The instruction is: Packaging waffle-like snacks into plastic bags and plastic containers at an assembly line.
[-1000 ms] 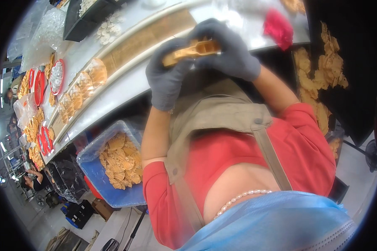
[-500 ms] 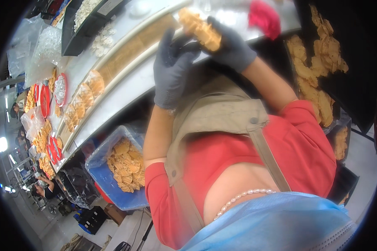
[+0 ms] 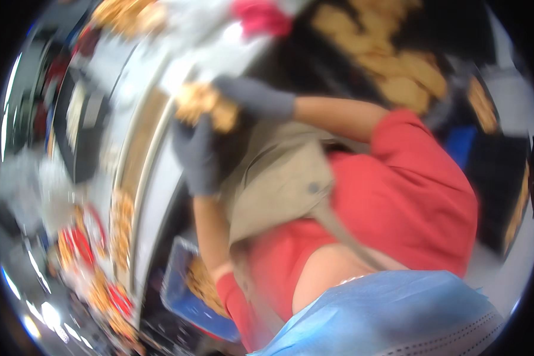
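Note:
A bunch of tan-orange flat pieces with uneven edges (image 3: 207, 105) is between my two hands, above the near edge of the work table; blur hides what exactly they are. My right hand (image 3: 252, 97), in a grey glove, is closed on the bunch from the right. Below it, my left hand (image 3: 197, 155), also grey-gloved, has its thumb and fingers against the pieces' lower left side. Beside my hands runs a brown conveyor strip (image 3: 141, 132) between white rails. Similar pieces (image 3: 122, 228) stand in a row on its lower stretch.
A black tray (image 3: 344, 68) of larger tan pieces lies to my right. A blue plastic-lined tub (image 3: 181, 279) with similar pieces stands at lower left. A black bin (image 3: 89, 145), red dishes (image 3: 120, 299) and a pink-red cloth (image 3: 261, 16) are around the table.
My view has swung right, and everything is smeared. The bunch, earlier held in my right hand with my left hand spread beside it, is now between both hands.

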`<act>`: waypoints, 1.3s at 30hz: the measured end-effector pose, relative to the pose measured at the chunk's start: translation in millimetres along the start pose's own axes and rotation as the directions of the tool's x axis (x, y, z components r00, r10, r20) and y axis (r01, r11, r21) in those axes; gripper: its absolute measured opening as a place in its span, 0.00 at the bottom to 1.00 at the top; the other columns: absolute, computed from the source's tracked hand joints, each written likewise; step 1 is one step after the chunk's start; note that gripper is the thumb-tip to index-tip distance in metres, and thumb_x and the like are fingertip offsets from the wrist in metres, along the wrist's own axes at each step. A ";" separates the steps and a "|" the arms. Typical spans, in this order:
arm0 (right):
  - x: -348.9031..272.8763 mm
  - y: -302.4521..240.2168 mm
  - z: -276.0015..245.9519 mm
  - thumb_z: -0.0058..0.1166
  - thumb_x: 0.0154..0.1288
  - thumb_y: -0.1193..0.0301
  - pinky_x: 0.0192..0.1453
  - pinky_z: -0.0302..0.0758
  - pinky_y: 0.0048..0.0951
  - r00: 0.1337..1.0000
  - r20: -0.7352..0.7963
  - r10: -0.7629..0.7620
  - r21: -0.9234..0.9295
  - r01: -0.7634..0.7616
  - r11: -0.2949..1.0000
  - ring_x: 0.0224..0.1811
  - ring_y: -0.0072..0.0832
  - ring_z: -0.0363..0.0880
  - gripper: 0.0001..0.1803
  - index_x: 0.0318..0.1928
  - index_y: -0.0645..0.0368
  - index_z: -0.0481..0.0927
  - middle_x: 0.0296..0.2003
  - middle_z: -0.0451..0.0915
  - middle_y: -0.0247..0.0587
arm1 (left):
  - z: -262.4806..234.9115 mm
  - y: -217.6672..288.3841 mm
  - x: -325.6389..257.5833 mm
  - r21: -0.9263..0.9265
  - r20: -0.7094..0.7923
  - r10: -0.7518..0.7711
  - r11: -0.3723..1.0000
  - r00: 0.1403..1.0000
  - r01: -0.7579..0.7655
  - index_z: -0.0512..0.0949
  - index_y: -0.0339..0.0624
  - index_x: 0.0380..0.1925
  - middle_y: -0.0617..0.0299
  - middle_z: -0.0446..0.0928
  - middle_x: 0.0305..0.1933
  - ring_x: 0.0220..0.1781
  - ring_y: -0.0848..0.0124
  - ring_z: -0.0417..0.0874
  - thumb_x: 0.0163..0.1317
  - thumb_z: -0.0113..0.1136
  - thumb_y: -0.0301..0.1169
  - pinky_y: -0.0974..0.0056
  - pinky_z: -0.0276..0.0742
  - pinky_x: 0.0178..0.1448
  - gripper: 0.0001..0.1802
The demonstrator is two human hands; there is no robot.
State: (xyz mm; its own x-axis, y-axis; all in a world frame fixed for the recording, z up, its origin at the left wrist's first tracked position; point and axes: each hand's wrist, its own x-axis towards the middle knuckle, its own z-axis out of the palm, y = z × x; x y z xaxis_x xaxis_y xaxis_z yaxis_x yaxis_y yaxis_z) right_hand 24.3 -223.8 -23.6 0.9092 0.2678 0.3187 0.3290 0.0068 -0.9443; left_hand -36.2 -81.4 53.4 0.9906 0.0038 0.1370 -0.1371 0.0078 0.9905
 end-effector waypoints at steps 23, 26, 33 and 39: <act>-148.6 -61.4 -340.4 0.56 0.61 0.51 0.53 0.73 0.30 0.764 -0.441 0.471 -0.676 -0.628 0.386 0.51 0.30 0.72 0.36 0.65 0.55 0.65 0.52 0.75 0.42 | 31.6 -45.4 17.9 0.020 0.286 -0.367 0.926 0.885 0.378 0.67 0.33 0.58 0.53 0.73 0.53 0.50 0.68 0.76 0.64 0.56 0.25 0.66 0.74 0.55 0.23; -151.8 -79.6 -342.3 0.56 0.61 0.49 0.57 0.71 0.30 0.665 -0.540 0.516 -0.485 -0.747 0.455 0.60 0.33 0.68 0.37 0.65 0.56 0.65 0.57 0.72 0.46 | 38.0 -38.0 14.4 -0.034 0.357 -0.411 0.892 0.839 0.452 0.68 0.33 0.57 0.55 0.74 0.51 0.49 0.69 0.76 0.63 0.57 0.26 0.66 0.73 0.55 0.22; -202.6 -118.7 -410.8 0.55 0.61 0.53 0.54 0.73 0.32 0.589 -0.698 0.407 -0.418 -0.796 0.437 0.54 0.35 0.72 0.33 0.62 0.56 0.68 0.53 0.74 0.46 | 19.4 -53.3 20.9 0.048 0.297 -0.357 0.932 0.886 0.360 0.70 0.34 0.55 0.57 0.76 0.48 0.45 0.72 0.77 0.64 0.55 0.27 0.68 0.75 0.51 0.20; -236.8 -97.4 -435.8 0.55 0.61 0.57 0.52 0.74 0.33 0.520 -0.788 0.329 -0.457 -0.853 0.252 0.49 0.36 0.75 0.29 0.60 0.56 0.71 0.50 0.76 0.47 | 15.0 -68.8 22.5 0.076 0.349 -0.376 0.924 0.859 0.374 0.68 0.35 0.58 0.56 0.76 0.50 0.45 0.71 0.79 0.67 0.52 0.27 0.67 0.78 0.50 0.20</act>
State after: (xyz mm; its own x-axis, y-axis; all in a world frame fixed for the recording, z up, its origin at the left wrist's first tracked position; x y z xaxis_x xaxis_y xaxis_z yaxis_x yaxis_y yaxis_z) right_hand -111.9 -707.7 28.6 0.7819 -0.6181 -0.0809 -0.5763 -0.6673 -0.4719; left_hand -4.4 -96.8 -11.6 0.9028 -0.3486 -0.2517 0.2437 -0.0674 0.9675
